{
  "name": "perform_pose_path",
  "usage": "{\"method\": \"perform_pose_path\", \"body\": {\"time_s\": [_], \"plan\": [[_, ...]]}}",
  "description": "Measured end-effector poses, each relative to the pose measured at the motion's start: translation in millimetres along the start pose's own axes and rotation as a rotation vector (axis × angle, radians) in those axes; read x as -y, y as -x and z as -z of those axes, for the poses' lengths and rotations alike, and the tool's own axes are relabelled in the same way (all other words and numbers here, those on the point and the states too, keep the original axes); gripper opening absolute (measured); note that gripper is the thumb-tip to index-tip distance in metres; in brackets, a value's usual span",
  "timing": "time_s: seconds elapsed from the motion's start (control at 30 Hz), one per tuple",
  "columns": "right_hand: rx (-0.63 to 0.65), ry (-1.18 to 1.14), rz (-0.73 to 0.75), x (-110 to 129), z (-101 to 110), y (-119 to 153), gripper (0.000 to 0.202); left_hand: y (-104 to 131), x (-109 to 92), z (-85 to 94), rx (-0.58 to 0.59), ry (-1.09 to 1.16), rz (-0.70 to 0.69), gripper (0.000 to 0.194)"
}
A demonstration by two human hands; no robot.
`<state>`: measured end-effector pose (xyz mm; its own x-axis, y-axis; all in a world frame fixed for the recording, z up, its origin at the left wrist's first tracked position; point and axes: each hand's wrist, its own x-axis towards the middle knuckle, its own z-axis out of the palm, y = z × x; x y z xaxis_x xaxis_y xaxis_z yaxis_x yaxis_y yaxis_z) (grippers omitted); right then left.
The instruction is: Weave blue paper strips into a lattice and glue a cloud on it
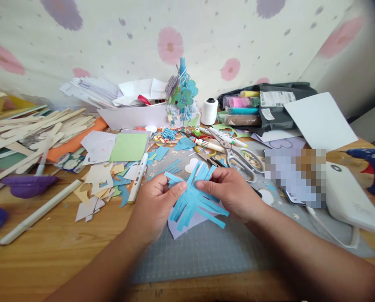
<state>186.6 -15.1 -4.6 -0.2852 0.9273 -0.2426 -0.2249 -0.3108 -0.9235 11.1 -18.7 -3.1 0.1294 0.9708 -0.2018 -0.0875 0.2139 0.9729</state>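
Forearms, nearest the camera, enter from the lower left and lower right of the frame and converge just below its centre. Both hands are drawn narrow on one piece: the left hand and the right hand each pinch the blue strips, thumbs uppermost and near each other at the crossing. From my remote station I judge the bundle to be very light, limp along its free ends and somewhat firmer where the layers overlap. Its surface is probably dry and not slippery, but single strips could crease, tear or slide out of line. Best hold: a flat, gentle pinch at the crossing, with little pull on the tails.

Appearance: pale to mid blue, narrow, straight-edged, laid in several directions so that the ends fan out unevenly toward the lower left and lower right. Whether the strips are interlaced or merely stacked I cannot tell, since thumbs and blur hide the middle. Beneath them shows a lavender sheet, above the grey cutting mat; I cannot tell whether fingers also grip it. Silver scissors lie just beyond the right hand.
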Motion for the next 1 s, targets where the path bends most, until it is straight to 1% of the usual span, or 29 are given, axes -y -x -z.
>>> {"method": "perform_pose_path", "body": {"time_s": [0.1,0.17,0.23,0.37,0.5,0.67,0.77,0.87,1.0], "plan": [[-0.038,0.030,-0.002,0.0,-1.2,0.1,0.026,0.0,-3.3,-3.3,0.000,0.130,0.069,0.030],[-0.044,0.037,0.005,0.3,-2.4,0.4,0.025,0.1,-3.4,-4.2,0.014,0.139,0.116,0.028],[-0.040,0.040,0.017,0.3,-3.3,0.4,0.024,0.4,-1.4,-3.7,0.025,0.107,0.134,0.027],[-0.057,0.064,0.022,-1.6,-4.8,-0.1,0.023,0.8,4.0,-1.2,0.043,0.046,0.103,0.021],[-0.092,0.102,0.032,-4.7,-6.7,-0.2,0.024,-0.4,6.0,0.2,0.034,-0.014,0.050,0.017],[-0.120,0.126,0.044,-6.5,-8.7,0.1,0.025,-0.8,7.7,1.7,0.059,-0.044,0.025,0.018],[-0.129,0.138,0.051,-6.8,-9.0,0.7,0.026,-0.2,8.1,1.4,0.041,-0.026,0.015,0.020],[-0.124,0.131,0.047,-6.8,-7.8,0.6,0.026,0.2,3.7,-0.9,0.020,0.055,0.029,0.020],[-0.150,0.105,0.034,-6.0,-4.9,-1.6,0.027,1.3,-5.7,-2.6,0.063,0.248,0.118,0.024]]}}
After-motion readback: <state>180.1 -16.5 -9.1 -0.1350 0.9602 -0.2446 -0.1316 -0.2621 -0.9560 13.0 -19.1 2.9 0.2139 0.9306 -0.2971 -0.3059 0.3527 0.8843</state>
